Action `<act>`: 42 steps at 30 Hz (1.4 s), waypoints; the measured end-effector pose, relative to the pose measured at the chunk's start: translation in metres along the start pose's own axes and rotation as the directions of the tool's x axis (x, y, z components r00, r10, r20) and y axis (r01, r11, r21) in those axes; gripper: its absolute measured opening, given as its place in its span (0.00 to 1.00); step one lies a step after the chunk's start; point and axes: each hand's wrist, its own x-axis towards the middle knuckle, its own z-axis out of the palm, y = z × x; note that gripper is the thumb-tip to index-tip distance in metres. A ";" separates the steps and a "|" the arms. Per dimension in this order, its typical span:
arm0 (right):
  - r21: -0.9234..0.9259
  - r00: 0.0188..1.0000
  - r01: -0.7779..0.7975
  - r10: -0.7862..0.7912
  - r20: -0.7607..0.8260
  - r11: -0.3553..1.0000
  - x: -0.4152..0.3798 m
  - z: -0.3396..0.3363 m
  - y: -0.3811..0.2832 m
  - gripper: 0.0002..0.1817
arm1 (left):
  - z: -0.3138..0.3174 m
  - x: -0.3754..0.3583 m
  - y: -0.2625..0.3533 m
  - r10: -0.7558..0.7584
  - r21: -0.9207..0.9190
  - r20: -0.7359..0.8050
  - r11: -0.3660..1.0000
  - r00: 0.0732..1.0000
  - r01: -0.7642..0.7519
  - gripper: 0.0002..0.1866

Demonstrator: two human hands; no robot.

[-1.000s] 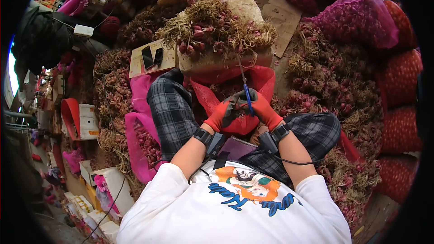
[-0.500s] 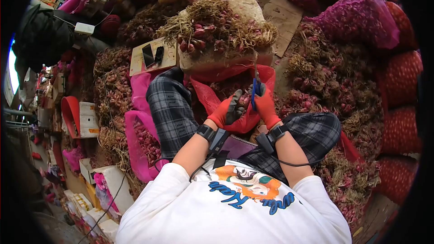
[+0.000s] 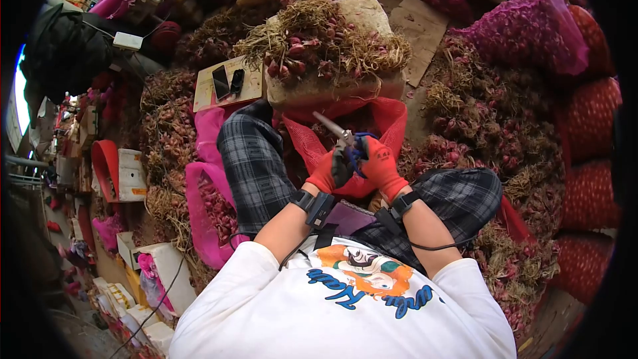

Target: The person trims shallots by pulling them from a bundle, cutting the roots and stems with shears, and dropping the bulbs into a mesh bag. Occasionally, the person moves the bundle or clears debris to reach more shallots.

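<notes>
My right hand (image 3: 379, 161), in a red glove with dark fingers, is closed on blue-handled scissors (image 3: 334, 127). Their metal blades point up and to the left. Close against it is my left hand (image 3: 337, 168), gloved alike, with its fingers curled; whatever they hold is hidden. Both hands are over an open red mesh bag (image 3: 393, 114) between my knees, with shallots inside. Just beyond the bag, a pale block (image 3: 332, 92) carries a bunch of dried-stem shallots (image 3: 296, 46).
Heaped shallots (image 3: 465, 113) lie at my right, and more (image 3: 166, 119) at my left. A phone (image 3: 220, 82) rests on a board (image 3: 251, 90). Full red sacks (image 3: 591, 119) stack at the right edge. A pink mesh bag (image 3: 196, 209) lies beside my left knee.
The scissors have swung from pointing straight ahead to pointing up-left. My right hand has turned and come down toward my left; the shallots seen at my left fingers no longer show there.
</notes>
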 end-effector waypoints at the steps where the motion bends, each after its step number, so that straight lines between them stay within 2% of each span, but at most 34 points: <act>1: 0.116 0.991 -0.129 0.132 -0.021 0.985 0.000 0.002 0.009 0.16 | -0.009 0.007 0.000 0.015 -0.074 0.018 0.997 1.000 -0.014 0.12; 2: 0.259 0.973 -0.219 0.231 -0.015 0.941 -0.002 0.008 0.028 0.15 | -0.018 0.014 -0.001 0.032 -0.148 0.036 0.989 0.999 -0.026 0.12; 3: 0.395 0.945 -0.301 0.326 0.004 0.868 0.002 0.005 0.029 0.15 | 0.001 0.009 0.006 0.031 -0.017 -0.233 0.999 0.972 -0.036 0.10; 4: 0.519 0.909 -0.372 0.415 0.036 0.770 0.005 0.002 0.030 0.14 | 0.002 0.010 0.004 0.062 -0.011 -0.234 0.998 0.970 -0.067 0.10; 5: 0.673 0.866 -0.442 0.477 0.147 0.593 0.002 -0.003 0.031 0.14 | 0.003 0.012 0.001 0.093 -0.006 -0.234 0.995 0.968 -0.097 0.10; 6: 0.691 0.890 -0.394 0.438 0.122 0.607 0.003 0.001 0.030 0.12 | 0.002 0.015 -0.003 0.125 0.000 -0.232 0.992 0.965 -0.128 0.09; 8: 0.722 0.930 -0.298 0.359 0.073 0.624 0.002 0.009 0.034 0.10 | -0.004 0.016 -0.015 0.100 0.063 -0.119 0.994 0.988 -0.093 0.10; 9: 0.737 0.918 -0.342 0.374 0.131 0.583 0.003 0.003 0.028 0.09 | -0.007 0.016 -0.018 0.083 0.096 -0.065 0.992 0.994 -0.076 0.10; 11: 0.757 0.885 -0.430 0.395 0.246 0.493 0.004 -0.012 0.011 0.09 | 0.000 0.011 -0.015 0.024 -0.063 -0.057 0.998 0.998 -0.027 0.10; 12: 0.793 0.896 -0.398 0.383 0.226 0.462 0.003 -0.010 0.011 0.10 | 0.007 0.008 -0.012 -0.004 -0.143 -0.049 0.990 0.999 -0.003 0.10; 14: 0.856 0.915 -0.329 0.357 0.185 0.399 0.003 -0.003 0.015 0.11 | 0.043 -0.006 0.003 0.008 -0.149 0.028 0.989 1.000 -0.004 0.09; 15: 0.807 0.941 -0.278 0.315 0.121 0.521 0.004 -0.001 0.018 0.11 | 0.054 -0.010 0.007 0.018 -0.153 0.064 0.988 0.998 -0.008 0.09; 17: 0.667 0.979 -0.158 0.201 0.013 0.728 0.005 0.002 0.023 0.11 | 0.034 -0.003 -0.003 0.038 -0.310 -0.065 0.949 0.997 -0.056 0.08; 18: 0.619 0.968 -0.233 0.238 0.075 0.750 0.003 0.003 0.028 0.12 | 0.021 0.002 -0.006 0.037 -0.382 -0.127 0.921 0.991 -0.083 0.08; 20: 0.502 0.927 -0.376 0.327 0.187 0.779 -0.005 0.002 0.037 0.12 | -0.004 0.010 0.001 0.040 -0.380 -0.131 0.921 0.991 -0.088 0.09; 21: 0.516 0.934 -0.355 0.320 0.159 0.780 -0.006 0.002 0.035 0.12 | -0.002 0.010 0.008 0.044 -0.383 -0.131 0.919 0.990 -0.091 0.09; 24: 0.527 0.950 -0.296 0.300 0.081 0.796 -0.001 0.003 0.025 0.13 | 0.006 0.002 0.016 0.013 -0.254 -0.229 0.965 0.973 -0.073 0.10; 25: 0.515 0.953 -0.282 0.298 0.053 0.810 0.003 0.000 0.020 0.13 | -0.005 0.006 0.010 0.042 -0.131 -0.252 0.988 0.967 -0.077 0.11; 28: 0.484 0.977 -0.198 0.211 0.028 0.853 0.007 -0.009 -0.005 0.14 | 0.001 0.006 -0.006 0.068 -0.073 -0.109 0.994 0.992 -0.076 0.12; 29: 0.474 0.985 -0.163 0.169 0.030 0.865 0.007 -0.011 -0.012 0.14 | 0.004 0.002 -0.010 0.143 0.288 -0.145 0.953 0.979 -0.096 0.14; 30: 0.437 0.986 -0.168 0.158 0.059 0.884 0.007 -0.013 -0.015 0.15 | -0.009 0.006 -0.017 0.236 0.480 -0.084 0.861 0.968 -0.168 0.14; 31: 0.399 0.985 -0.171 0.147 0.091 0.901 0.006 -0.015 -0.018 0.15 | -0.035 0.015 -0.027 0.315 0.646 -0.007 0.726 0.949 -0.236 0.15; 32: 0.362 0.983 -0.173 0.137 0.122 0.916 0.004 -0.015 -0.020 0.16 | -0.044 0.018 -0.028 0.287 0.639 0.023 0.733 0.958 -0.235 0.15; 33: 0.517 0.981 -0.194 0.149 0.128 0.834 0.000 -0.010 -0.020 0.17 | -0.048 0.019 -0.027 0.259 0.631 0.054 0.740 0.964 -0.234 0.16; 34: 0.639 0.944 -0.323 0.191 0.269 0.698 -0.001 -0.012 -0.017 0.17 | -0.055 0.019 -0.021 0.134 0.453 0.050 0.880 0.990 -0.142 0.16; 36: 0.744 0.820 -0.570 0.176 0.545 0.350 -0.001 -0.022 -0.012 0.18 | -0.061 0.020 -0.019 0.106 0.359 0.017 0.927 0.994 -0.106 0.16; 37: 0.762 0.848 -0.530 0.237 0.474 0.373 0.002 -0.024 -0.014 0.17 | -0.059 0.023 -0.018 0.212 0.465 -0.024 0.868 0.977 -0.177 0.16; 38: 0.778 0.869 -0.489 0.295 0.397 0.395 0.004 -0.025 -0.016 0.16 | -0.058 0.020 -0.021 0.336 0.705 0.139 0.627 0.932 -0.331 0.15; 39: 0.791 0.881 -0.449 0.353 0.315 0.416 0.004 -0.025 -0.018 0.15 | -0.039 0.012 -0.016 0.451 0.870 0.303 0.228 0.840 -0.436 0.15; 40: 0.780 0.919 -0.377 0.308 0.246 0.500 0.005 -0.024 -0.022 0.16 | -0.018 0.004 -0.011 0.540 0.885 0.445 -0.145 0.714 -0.442 0.15; 42: 0.731 0.973 -0.216 0.207 0.104 0.647 0.006 -0.022 -0.029 0.17 | -0.007 -0.004 0.000 0.381 0.927 0.350 -0.010 0.856 -0.375 0.12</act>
